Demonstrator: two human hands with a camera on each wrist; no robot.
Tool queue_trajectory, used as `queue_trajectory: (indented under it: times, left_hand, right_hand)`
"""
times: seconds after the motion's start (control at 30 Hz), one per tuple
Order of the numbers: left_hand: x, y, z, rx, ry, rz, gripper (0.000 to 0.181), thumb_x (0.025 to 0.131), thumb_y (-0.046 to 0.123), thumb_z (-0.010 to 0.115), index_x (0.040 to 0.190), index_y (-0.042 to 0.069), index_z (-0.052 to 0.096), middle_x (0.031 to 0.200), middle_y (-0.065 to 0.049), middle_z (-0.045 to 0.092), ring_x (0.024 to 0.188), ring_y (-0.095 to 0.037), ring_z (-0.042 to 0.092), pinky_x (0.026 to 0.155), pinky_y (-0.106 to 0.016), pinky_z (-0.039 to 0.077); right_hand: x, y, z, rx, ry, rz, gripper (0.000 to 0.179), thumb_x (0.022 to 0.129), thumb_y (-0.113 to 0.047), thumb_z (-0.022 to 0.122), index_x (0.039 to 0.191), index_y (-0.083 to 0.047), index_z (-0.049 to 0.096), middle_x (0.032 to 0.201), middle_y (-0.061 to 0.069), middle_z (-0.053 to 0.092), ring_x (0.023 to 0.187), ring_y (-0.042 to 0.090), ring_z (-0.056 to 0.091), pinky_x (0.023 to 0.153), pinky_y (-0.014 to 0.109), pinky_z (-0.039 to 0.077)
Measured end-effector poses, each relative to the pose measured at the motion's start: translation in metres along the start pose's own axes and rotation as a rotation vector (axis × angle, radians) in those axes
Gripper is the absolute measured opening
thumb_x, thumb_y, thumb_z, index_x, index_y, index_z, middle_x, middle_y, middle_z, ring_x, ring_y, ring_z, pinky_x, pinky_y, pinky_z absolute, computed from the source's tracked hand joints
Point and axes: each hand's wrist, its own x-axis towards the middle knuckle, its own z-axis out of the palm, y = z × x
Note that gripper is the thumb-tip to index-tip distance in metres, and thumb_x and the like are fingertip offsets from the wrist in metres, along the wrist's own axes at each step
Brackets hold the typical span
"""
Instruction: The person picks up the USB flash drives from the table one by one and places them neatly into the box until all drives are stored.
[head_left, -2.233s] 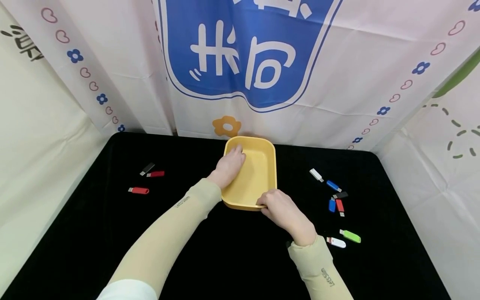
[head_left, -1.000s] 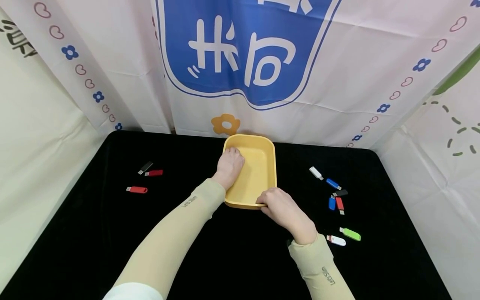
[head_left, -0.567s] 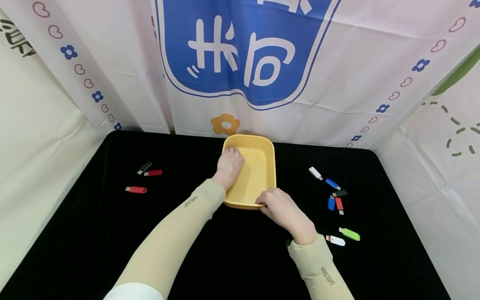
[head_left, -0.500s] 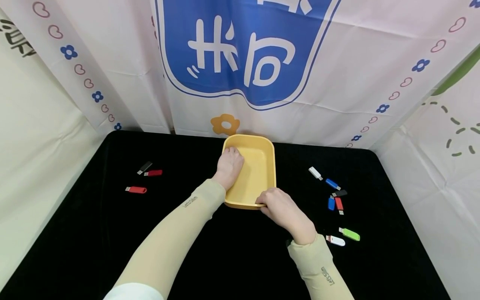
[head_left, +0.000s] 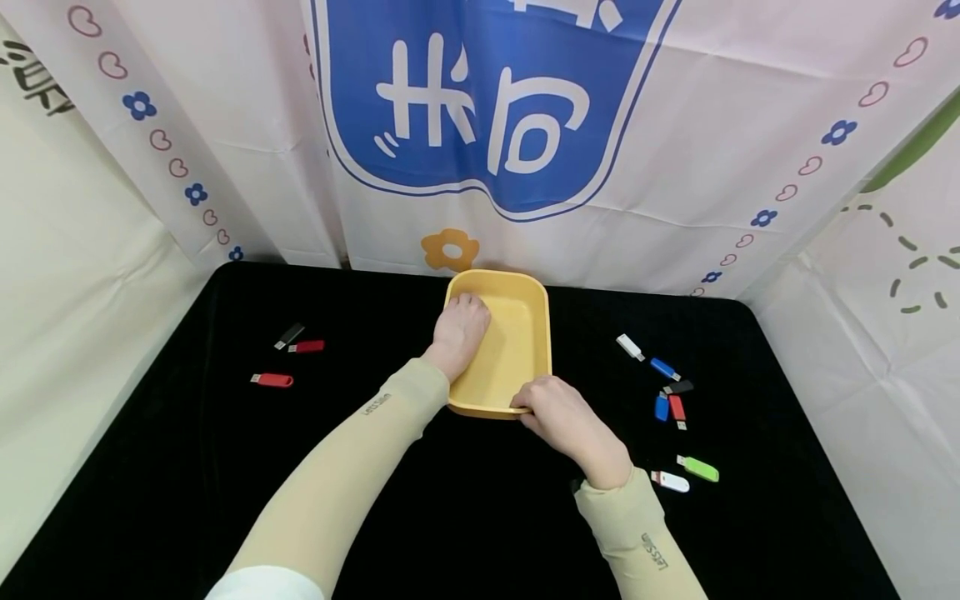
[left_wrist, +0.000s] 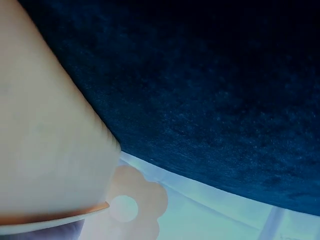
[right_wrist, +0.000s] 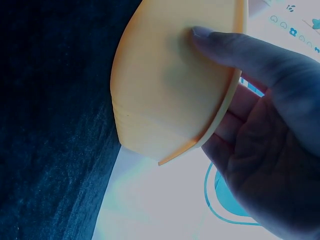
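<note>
Left hand (head_left: 459,332) has stilled inside the tray (head_left: 513,337) near the tabletop's (head_left: 465,508) far edge, grip unclear; right hand (head_left: 564,421) pinches and seemingly steadies it.

Bare cloth (head_left: 583,321) right of the yellow tray (head_left: 510,350) leaves passage, the right hand (head_left: 567,421) blocking its near end.

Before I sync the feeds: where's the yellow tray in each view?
Head: yellow tray near the centre, seen from above.
Left wrist: left side; apparently the tray's outside, washed-out pale.
Right wrist: upper middle, seen from outside, gripped by the right hand.
Shared landmark: black tabletop; lower half in head, across the top in left wrist, down the left in right wrist.
</note>
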Motion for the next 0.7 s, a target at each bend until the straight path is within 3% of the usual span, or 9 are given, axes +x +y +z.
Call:
queue_trajectory:
  times: [0.17,0.47,0.7]
  left_hand:
    - [-0.002,-0.003,-0.005,-0.065,0.037,0.015,0.033,0.102,0.003,0.051,0.133,0.008,0.059,0.122,-0.006,0.062,0.116,-0.023,0.057,0.104,-0.037,0.046]
    - [-0.016,-0.008,-0.024,-0.114,0.178,0.045,0.028,0.102,0.007,0.051,0.125,0.015,0.066,0.134,-0.001,0.063,0.121,-0.022,0.06,0.107,-0.039,0.046]
    - [-0.035,-0.01,-0.036,-0.17,0.35,0.048,0.025,0.101,0.016,0.056,0.121,0.016,0.071,0.13,0.001,0.067,0.117,-0.021,0.064,0.101,-0.038,0.05]
  right_hand:
    - [0.0,-0.001,-0.001,0.014,-0.001,0.009,0.021,0.081,0.001,0.076,0.072,-0.018,0.072,0.075,-0.006,0.07,0.075,0.014,0.065,0.071,0.03,0.052]
    - [-0.001,-0.003,-0.003,0.023,-0.003,0.017,0.024,0.081,0.001,0.075,0.069,-0.018,0.07,0.071,-0.007,0.067,0.072,0.012,0.062,0.067,0.028,0.05]
    - [0.0,-0.002,-0.004,0.015,-0.005,0.011,0.024,0.08,0.002,0.075,0.068,-0.018,0.069,0.07,-0.007,0.066,0.071,0.012,0.062,0.067,0.028,0.049]
